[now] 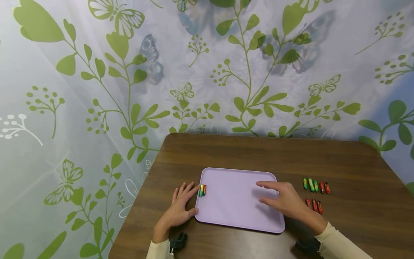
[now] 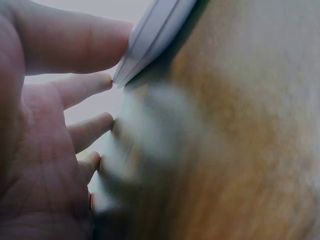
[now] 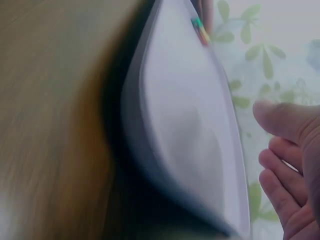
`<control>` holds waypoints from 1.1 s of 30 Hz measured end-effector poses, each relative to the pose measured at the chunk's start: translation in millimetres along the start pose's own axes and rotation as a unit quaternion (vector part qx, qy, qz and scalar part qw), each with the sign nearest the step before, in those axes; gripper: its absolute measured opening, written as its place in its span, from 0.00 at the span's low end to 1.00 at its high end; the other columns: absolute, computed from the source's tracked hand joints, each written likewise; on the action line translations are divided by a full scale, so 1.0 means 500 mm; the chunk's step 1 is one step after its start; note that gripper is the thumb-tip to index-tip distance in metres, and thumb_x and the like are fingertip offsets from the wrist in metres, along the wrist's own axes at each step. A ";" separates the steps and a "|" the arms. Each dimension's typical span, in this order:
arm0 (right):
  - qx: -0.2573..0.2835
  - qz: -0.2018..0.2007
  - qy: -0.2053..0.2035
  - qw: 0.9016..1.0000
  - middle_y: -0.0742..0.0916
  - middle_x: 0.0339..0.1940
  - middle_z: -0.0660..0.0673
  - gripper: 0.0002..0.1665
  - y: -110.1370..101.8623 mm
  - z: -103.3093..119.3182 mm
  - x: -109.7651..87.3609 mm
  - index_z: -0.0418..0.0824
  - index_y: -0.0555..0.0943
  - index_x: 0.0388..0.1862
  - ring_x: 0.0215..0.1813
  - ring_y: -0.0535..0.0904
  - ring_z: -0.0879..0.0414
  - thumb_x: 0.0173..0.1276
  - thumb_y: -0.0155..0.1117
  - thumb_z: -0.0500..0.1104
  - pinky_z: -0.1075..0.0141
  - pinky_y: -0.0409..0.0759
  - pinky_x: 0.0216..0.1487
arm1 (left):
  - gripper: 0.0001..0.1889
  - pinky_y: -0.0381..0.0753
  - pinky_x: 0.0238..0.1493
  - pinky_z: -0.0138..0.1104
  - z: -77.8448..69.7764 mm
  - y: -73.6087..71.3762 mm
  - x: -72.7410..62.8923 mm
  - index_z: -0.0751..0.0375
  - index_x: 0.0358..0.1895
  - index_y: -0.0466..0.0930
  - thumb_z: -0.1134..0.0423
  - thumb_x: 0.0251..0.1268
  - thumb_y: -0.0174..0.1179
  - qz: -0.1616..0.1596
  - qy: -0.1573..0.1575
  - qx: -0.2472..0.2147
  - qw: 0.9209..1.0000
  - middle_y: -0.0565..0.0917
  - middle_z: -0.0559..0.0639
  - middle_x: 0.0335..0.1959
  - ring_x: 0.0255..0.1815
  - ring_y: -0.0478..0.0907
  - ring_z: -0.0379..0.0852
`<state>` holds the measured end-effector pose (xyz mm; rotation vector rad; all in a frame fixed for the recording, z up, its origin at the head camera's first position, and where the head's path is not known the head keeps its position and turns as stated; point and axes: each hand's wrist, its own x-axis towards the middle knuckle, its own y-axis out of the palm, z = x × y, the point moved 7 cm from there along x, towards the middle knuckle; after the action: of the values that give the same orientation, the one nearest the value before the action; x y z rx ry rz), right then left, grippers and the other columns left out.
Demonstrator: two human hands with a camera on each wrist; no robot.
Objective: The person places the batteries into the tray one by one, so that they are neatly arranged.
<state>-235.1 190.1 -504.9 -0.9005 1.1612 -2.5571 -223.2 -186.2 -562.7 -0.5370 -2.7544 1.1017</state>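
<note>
A lilac tray [image 1: 239,198] lies flat on the table. Two small batteries, one green [image 1: 201,190] and one red [image 1: 205,190], stand side by side along its left edge. My left hand [image 1: 181,207] is spread at that edge; in the left wrist view its thumb [image 2: 75,42] touches the tray's rim [image 2: 152,42]. Over the right part of the tray hovers my right hand [image 1: 286,199], thumb and fingers apart with nothing between them. The right wrist view shows the right hand [image 3: 295,160] above the tray, with the battery pair at the far end.
Right of the tray, a row of green batteries [image 1: 311,184] and red batteries [image 1: 324,187] lies on the brown table [image 1: 258,151]. Several more red batteries [image 1: 314,205] lie nearer me. A leaf-patterned curtain [image 1: 207,90] hangs behind the table.
</note>
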 end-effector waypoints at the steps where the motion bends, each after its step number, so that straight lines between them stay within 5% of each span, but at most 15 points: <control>1: -0.007 0.000 0.003 1.000 0.95 0.54 0.52 0.32 -0.011 -0.006 -0.007 0.45 0.93 0.59 0.55 0.93 0.56 0.52 0.91 0.41 0.83 0.79 0.56 | 0.44 0.25 0.85 0.70 0.000 0.000 0.000 0.47 0.87 0.65 0.63 0.67 0.68 0.001 0.000 0.000 1.000 0.57 0.63 0.90 0.92 0.39 0.73; 10: -0.042 0.002 0.041 0.998 0.95 0.54 0.52 0.34 -0.086 -0.061 -0.079 0.48 0.92 0.61 0.54 0.91 0.63 0.53 0.92 0.47 0.85 0.78 0.54 | 0.44 0.24 0.85 0.70 -0.001 -0.001 0.001 0.47 0.87 0.65 0.62 0.67 0.68 0.002 -0.004 -0.002 1.000 0.57 0.62 0.90 0.92 0.38 0.72; 11: -0.043 0.003 0.044 0.998 0.96 0.52 0.51 0.34 -0.093 -0.066 -0.086 0.48 0.92 0.61 0.46 0.90 0.69 0.53 0.92 0.47 0.85 0.78 0.47 | 0.44 0.24 0.85 0.70 -0.001 -0.001 0.002 0.47 0.87 0.65 0.62 0.67 0.68 0.002 -0.003 -0.002 1.000 0.57 0.62 0.90 0.92 0.38 0.72; 14: -0.039 0.004 0.056 0.998 0.91 0.31 0.58 0.34 -0.114 -0.079 -0.108 0.48 0.91 0.62 0.28 0.72 0.80 0.54 0.91 0.47 0.81 0.71 0.30 | 0.44 0.25 0.85 0.70 -0.001 -0.001 0.002 0.47 0.87 0.65 0.62 0.67 0.68 0.002 -0.004 -0.002 1.000 0.57 0.62 0.90 0.92 0.38 0.72; 17: -0.039 -0.003 0.066 0.997 0.81 0.21 0.63 0.34 -0.139 -0.091 -0.128 0.49 0.91 0.62 0.22 0.50 0.76 0.54 0.91 0.45 0.74 0.59 0.22 | 0.44 0.25 0.85 0.70 0.000 0.001 0.001 0.47 0.87 0.65 0.63 0.67 0.68 0.002 -0.004 -0.001 1.000 0.57 0.62 0.90 0.92 0.38 0.72; 18: -0.043 -0.006 0.070 0.997 0.77 0.20 0.63 0.34 -0.148 -0.096 -0.134 0.50 0.91 0.62 0.22 0.50 0.76 0.54 0.91 0.45 0.74 0.59 0.22 | 0.44 0.25 0.85 0.70 0.000 0.001 0.000 0.47 0.87 0.65 0.63 0.67 0.68 0.002 -0.004 0.000 1.000 0.57 0.63 0.90 0.92 0.38 0.72; 21: -0.061 -0.016 0.081 0.995 0.92 0.33 0.58 0.34 -0.178 -0.111 -0.152 0.52 0.91 0.61 0.25 0.60 0.77 0.53 0.91 0.46 0.77 0.61 0.27 | 0.44 0.25 0.85 0.70 -0.001 0.002 -0.001 0.48 0.87 0.65 0.63 0.67 0.68 0.000 -0.003 0.000 1.000 0.57 0.64 0.90 0.92 0.39 0.73; 25: -0.089 -0.019 0.101 0.991 0.96 0.49 0.45 0.34 -0.212 -0.138 -0.177 0.55 0.92 0.60 0.42 0.81 0.76 0.50 0.93 0.49 0.85 0.69 0.39 | 0.44 0.25 0.85 0.69 -0.003 0.001 -0.002 0.50 0.87 0.65 0.63 0.67 0.67 -0.001 -0.002 -0.003 1.000 0.57 0.64 0.90 0.92 0.39 0.72; 27: -0.103 -0.018 0.107 0.989 0.96 0.49 0.43 0.35 -0.225 -0.151 -0.190 0.56 0.93 0.59 0.49 0.85 0.74 0.48 0.94 0.50 0.88 0.70 0.43 | 0.43 0.25 0.85 0.69 -0.004 0.001 -0.001 0.50 0.87 0.64 0.63 0.67 0.67 0.001 -0.002 -0.004 1.000 0.57 0.64 0.90 0.92 0.38 0.72; 33: -0.125 -0.009 0.107 0.986 0.96 0.48 0.41 0.38 -0.239 -0.175 -0.225 0.55 0.92 0.60 0.48 0.86 0.72 0.46 0.94 0.49 0.88 0.71 0.42 | 0.44 0.25 0.85 0.69 -0.007 0.001 0.001 0.50 0.87 0.65 0.63 0.65 0.67 0.004 0.005 -0.008 1.000 0.57 0.65 0.90 0.92 0.39 0.72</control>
<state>-189.0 370.0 -512.3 -0.6984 1.5686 -2.6139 -222.8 -183.6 -560.6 -0.5534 -2.7579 1.0758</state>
